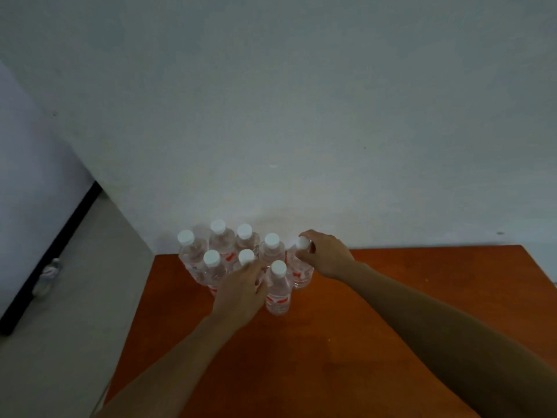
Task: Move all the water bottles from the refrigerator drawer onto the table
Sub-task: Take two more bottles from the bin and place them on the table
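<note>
Eight clear, white-capped water bottles stand upright in a tight cluster at the far left corner of the orange-brown counter, close against the pale wall. The left hand reaches in from below, its fingers curled round the shoulder of a front bottle whose cap shows just above them. At the cluster's right edge, the right hand grips the rightmost bottle at its neck, pinching just under the cap.

I see a plain pale grey wall above, grey floor and black skirting strip lower left, orange-brown wooden table below.
</note>
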Tool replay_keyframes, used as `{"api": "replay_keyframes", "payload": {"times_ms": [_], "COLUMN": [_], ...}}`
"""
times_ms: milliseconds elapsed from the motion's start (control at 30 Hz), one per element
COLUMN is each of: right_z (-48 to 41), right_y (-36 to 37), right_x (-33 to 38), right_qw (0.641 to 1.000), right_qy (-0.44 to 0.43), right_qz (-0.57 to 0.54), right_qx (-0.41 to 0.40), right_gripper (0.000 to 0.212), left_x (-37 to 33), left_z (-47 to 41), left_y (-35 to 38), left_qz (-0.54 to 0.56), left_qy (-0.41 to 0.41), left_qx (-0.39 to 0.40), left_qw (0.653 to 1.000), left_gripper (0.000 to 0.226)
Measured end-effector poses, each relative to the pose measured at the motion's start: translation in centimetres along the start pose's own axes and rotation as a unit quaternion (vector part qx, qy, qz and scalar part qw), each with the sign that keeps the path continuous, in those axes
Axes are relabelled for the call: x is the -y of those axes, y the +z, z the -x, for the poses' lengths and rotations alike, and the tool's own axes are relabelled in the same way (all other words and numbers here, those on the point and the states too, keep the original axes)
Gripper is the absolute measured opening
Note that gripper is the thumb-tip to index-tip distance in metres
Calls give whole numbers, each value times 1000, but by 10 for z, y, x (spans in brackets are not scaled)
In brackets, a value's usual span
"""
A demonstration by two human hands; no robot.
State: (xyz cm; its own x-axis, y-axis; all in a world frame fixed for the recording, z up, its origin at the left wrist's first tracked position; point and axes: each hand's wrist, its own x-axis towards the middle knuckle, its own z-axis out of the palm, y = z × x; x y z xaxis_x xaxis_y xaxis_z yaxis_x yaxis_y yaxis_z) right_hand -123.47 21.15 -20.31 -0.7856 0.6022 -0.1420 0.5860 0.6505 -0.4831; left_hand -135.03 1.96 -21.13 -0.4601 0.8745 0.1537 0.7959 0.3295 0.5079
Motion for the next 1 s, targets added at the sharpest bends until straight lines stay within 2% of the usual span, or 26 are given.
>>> {"api": "replay_keyframes", "payload": {"times_ms": [133, 267, 400, 567, 700, 1000], "right_z": [20, 64, 138, 274, 405, 694], "right_y": [-18, -43, -75, -116, -137, -155], "right_x": [-5, -23, -67, -141, -200, -299], "right_qw": [998, 996, 995, 984, 963, 875], "right_qy": [40, 60, 97, 169, 247, 440], "right_qz": [-32, -63, -36, -10, -16, -34], "right_qx": [25, 19, 6, -64, -108, -200], "right_gripper": [59, 56, 52, 46, 43, 38], "left_x": [-22, -66, -135, -248, -351, -576], "left_z": [1, -1, 3, 28, 80, 217], "left_y": [-8, -12, 5, 52, 103, 222], "left_qz": [-25, -49, -45, -39, -43, 18], "left_qy": [-7, 23, 77, 163, 244, 428], "left_qx": [-19, -14, 8, 42, 75, 200], "left_qw": [999, 998, 996, 985, 966, 881], "left_gripper": [23, 23, 19, 16, 11, 10]}}
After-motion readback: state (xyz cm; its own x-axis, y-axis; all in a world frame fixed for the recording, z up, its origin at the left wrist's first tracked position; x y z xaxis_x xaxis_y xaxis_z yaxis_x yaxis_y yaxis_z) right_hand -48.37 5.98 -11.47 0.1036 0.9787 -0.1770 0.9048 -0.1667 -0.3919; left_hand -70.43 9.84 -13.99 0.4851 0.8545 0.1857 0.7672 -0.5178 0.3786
